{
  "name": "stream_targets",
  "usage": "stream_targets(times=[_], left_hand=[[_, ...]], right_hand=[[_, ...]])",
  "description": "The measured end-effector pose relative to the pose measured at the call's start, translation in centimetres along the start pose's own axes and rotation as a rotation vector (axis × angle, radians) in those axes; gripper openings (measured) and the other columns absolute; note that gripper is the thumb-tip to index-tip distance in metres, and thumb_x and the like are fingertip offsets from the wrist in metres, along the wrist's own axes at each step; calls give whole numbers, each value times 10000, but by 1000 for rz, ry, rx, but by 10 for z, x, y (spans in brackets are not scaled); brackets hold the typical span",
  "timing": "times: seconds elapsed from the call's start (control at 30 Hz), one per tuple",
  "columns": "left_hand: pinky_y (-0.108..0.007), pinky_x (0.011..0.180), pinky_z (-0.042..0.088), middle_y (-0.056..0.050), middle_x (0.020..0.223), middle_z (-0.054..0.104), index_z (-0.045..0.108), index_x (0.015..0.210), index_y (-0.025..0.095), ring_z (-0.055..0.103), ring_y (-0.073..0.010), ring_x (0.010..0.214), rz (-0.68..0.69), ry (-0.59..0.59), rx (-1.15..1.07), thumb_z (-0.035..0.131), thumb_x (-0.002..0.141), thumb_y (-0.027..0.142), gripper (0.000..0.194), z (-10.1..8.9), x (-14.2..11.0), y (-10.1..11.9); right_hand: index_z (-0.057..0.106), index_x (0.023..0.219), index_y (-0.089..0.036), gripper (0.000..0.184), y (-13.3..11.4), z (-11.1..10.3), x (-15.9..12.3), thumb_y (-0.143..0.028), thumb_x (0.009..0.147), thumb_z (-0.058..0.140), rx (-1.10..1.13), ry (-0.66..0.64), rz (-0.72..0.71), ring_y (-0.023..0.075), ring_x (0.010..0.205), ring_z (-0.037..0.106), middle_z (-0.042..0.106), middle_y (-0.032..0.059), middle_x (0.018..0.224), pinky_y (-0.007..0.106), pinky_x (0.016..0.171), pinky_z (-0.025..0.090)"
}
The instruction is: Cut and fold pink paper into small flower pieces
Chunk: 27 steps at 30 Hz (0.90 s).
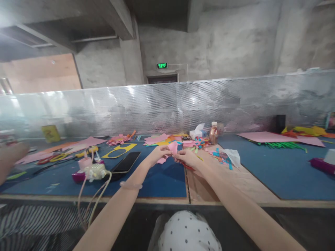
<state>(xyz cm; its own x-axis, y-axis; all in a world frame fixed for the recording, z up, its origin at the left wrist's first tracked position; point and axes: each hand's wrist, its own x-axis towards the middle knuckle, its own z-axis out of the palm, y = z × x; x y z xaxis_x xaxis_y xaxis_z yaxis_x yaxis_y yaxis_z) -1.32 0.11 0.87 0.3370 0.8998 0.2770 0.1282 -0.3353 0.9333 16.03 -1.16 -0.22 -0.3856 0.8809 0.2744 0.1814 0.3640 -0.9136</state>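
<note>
Both my hands meet over the table, gripping a small piece of pink paper [172, 147]. My left hand [158, 154] pinches its left side, and my right hand [187, 157] closes on its lower right edge. Another pink scrap [162, 160] shows just below my left fingers. Behind my hands lie pink, yellow, orange and blue sheets, among them a pink sheet [157, 138]. Something red [188, 167], partly hidden, lies under my right hand.
To the left are a black phone [126, 162], a power strip with cables [95, 171], scissors [59, 157] and a yellow cut-out sheet [119, 150]. A bottle [213, 133] and tissue box [198, 133] stand behind. A person's blurred hand [13, 157] is far left.
</note>
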Motion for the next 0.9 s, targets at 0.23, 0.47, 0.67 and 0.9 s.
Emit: stream_targets(times=[0.23, 0.47, 0.67, 0.9], left_hand=[[-209, 544, 366, -26, 635, 617, 540, 628, 133, 567, -114, 616, -40, -16, -144, 647, 552, 221, 158, 1, 1, 0], [-218, 571, 377, -18, 647, 609, 542, 638, 137, 560, -111, 625, -36, -11, -181, 649, 556, 226, 162, 1, -1, 2], [-222, 590, 381, -13, 648, 595, 536, 658, 137, 544, -101, 621, -20, -30, -212, 652, 559, 236, 182, 0, -3, 4], [-229, 588, 380, -17, 633, 594, 532, 631, 134, 548, -105, 616, -27, -11, -224, 653, 553, 231, 173, 1, -3, 5]], right_hand=[[611, 594, -118, 312, -4, 1, 0, -428, 618, 641, -40, 38, -10, 76, 504, 494, 593, 24, 557, 200, 513, 374], [624, 671, -119, 346, 2, 0, 1, -464, 645, 608, -59, -12, -36, 80, 516, 505, 607, 29, 604, 199, 502, 375], [626, 659, -119, 314, -2, 1, 0, -433, 647, 616, -79, -21, -61, 88, 530, 517, 610, 29, 603, 202, 512, 381], [619, 644, -127, 305, -3, 1, -1, -432, 655, 613, -79, -15, -62, 83, 527, 506, 592, 16, 577, 201, 536, 394]])
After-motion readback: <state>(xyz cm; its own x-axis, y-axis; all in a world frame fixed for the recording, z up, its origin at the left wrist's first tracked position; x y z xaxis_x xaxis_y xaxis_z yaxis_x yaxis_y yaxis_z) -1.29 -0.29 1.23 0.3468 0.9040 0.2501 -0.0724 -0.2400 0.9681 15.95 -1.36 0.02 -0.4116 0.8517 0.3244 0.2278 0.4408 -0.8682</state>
